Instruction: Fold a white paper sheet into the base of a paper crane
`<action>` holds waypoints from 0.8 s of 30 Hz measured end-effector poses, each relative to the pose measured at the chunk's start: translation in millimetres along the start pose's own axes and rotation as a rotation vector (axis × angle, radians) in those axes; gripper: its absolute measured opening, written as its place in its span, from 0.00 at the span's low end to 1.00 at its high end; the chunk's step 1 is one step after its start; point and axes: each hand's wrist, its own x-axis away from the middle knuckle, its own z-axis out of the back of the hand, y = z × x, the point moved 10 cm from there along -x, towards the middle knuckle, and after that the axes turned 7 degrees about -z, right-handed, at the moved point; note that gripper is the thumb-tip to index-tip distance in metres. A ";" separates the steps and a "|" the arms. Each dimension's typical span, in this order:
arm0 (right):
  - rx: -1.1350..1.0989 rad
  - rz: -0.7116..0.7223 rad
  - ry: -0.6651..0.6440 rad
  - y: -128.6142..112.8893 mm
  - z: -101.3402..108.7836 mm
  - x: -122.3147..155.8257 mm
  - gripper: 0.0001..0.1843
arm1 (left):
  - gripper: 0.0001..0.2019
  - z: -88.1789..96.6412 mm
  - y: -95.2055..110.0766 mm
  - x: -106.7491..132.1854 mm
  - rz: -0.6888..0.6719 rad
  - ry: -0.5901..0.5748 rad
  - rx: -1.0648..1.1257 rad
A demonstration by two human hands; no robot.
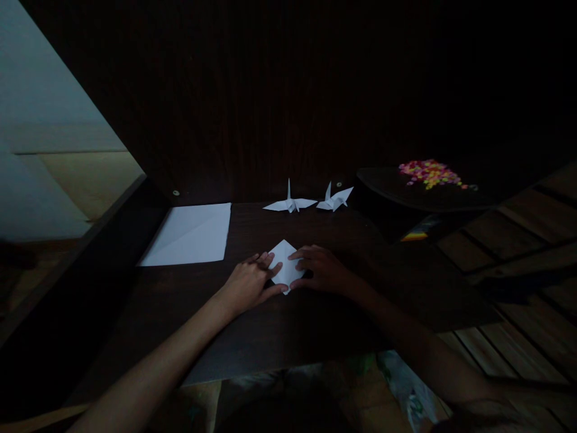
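A small white folded paper [285, 264] lies as a diamond on the dark table, one corner toward me. My left hand [250, 282] holds its left side, fingers on the upper left edge and thumb at the near corner. From the right, my right hand [318, 269] holds the other side, its fingertips on the paper and its thumb also by the near corner. Both hands are closed on the paper, with the fingers somewhat spread. Behind it stand two white origami cranes, a left crane [291, 204] with wings spread and a right crane [335, 199] turned at an angle.
A larger white paper sheet [189, 233] with a diagonal crease lies at left on the table [252, 343]. On a dark raised shelf [383, 186] at right sits a pile of small colourful pieces [430, 173]. A dark panel [252, 102] rises behind; slatted wood [523, 337] shows at right.
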 end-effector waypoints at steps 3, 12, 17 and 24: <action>-0.034 -0.006 0.016 -0.2 -0.6 1.0 0.18 | 0.28 -1.2 1.2 -0.7 0.007 -0.022 -0.006; -0.173 -0.167 -0.011 23.0 -5.7 -2.1 0.21 | 0.30 1.6 3.8 -1.1 -0.006 0.007 0.050; -0.130 -0.397 0.057 53.8 0.1 -0.8 0.20 | 0.31 -1.0 8.2 -4.8 0.012 0.007 0.031; -0.377 -0.370 0.111 56.4 1.5 -2.8 0.13 | 0.28 -2.4 9.8 -7.2 0.047 0.066 -0.045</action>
